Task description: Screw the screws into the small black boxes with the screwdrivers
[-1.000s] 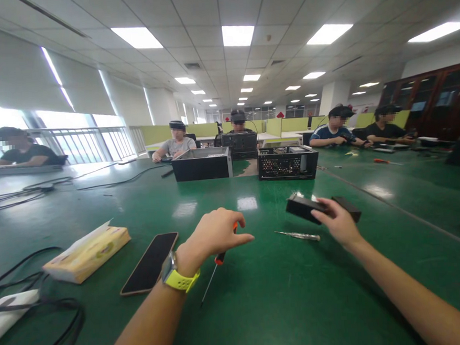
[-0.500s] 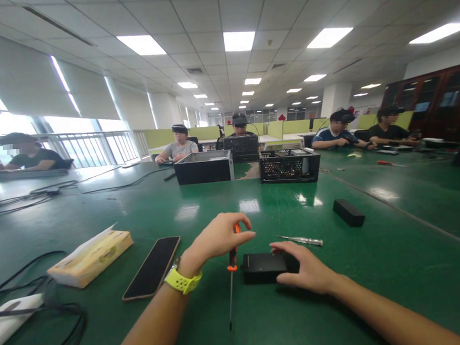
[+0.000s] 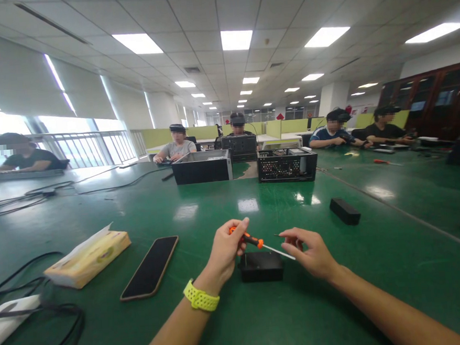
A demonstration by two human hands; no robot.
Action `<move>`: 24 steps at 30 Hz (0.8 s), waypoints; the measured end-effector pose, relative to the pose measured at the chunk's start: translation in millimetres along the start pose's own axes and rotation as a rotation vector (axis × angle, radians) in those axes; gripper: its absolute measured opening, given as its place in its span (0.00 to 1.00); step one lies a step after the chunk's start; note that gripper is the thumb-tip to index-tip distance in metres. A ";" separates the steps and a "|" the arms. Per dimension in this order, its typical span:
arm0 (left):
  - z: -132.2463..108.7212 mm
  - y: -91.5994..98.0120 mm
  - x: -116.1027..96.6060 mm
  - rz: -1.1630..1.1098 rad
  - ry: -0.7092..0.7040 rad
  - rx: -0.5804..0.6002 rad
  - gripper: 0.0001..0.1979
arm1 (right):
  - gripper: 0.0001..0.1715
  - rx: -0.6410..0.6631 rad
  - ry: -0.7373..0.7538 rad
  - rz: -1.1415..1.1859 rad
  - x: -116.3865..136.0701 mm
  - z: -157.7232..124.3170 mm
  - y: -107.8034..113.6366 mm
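Note:
My left hand [image 3: 228, 249], with a yellow watch strap on its wrist, is closed round the orange and black handle of a screwdriver [image 3: 254, 240]. The screwdriver slants down to the right above a small black box [image 3: 261, 267]. My right hand [image 3: 308, 251] has curled fingers and lies right of the box. Its thumb is by the screwdriver's tip; whether they touch is unclear. A thin dark tip [image 3: 277, 236], seemingly of the small silver screwdriver, pokes out left of my right fingers. The rest is hidden, so I cannot tell whether they grip it.
Left on the green table [image 3: 146, 210] are a phone [image 3: 150, 267], a tissue pack [image 3: 88, 258], a white power strip [image 3: 12, 319] and black cables. A black block [image 3: 345, 210] lies at right. Computer cases [image 3: 202, 169] stand ahead; several people sit beyond.
My left hand has tipped the screwdriver from upright to a slant, its tip now pointing right. My right hand has lifted off the black box and curled its fingers, covering most of the silver screwdriver.

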State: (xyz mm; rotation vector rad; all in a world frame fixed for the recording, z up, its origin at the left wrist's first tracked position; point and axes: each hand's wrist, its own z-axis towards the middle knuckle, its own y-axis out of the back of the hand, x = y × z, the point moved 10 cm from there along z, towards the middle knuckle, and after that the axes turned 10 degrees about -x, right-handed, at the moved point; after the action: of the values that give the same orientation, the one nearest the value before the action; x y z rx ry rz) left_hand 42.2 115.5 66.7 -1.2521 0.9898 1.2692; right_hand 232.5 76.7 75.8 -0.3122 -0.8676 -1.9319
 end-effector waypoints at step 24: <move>-20.1 48.0 -46.9 -0.198 -0.509 -0.192 0.19 | 0.38 0.388 -0.155 -0.063 -18.4 -29.1 -58.8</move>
State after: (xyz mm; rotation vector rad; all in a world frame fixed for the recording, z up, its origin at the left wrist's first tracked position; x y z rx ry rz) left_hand -7.3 84.6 105.6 -1.0588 0.3777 1.4502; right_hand 195.8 86.0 19.1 -0.2047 -1.3422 -1.7642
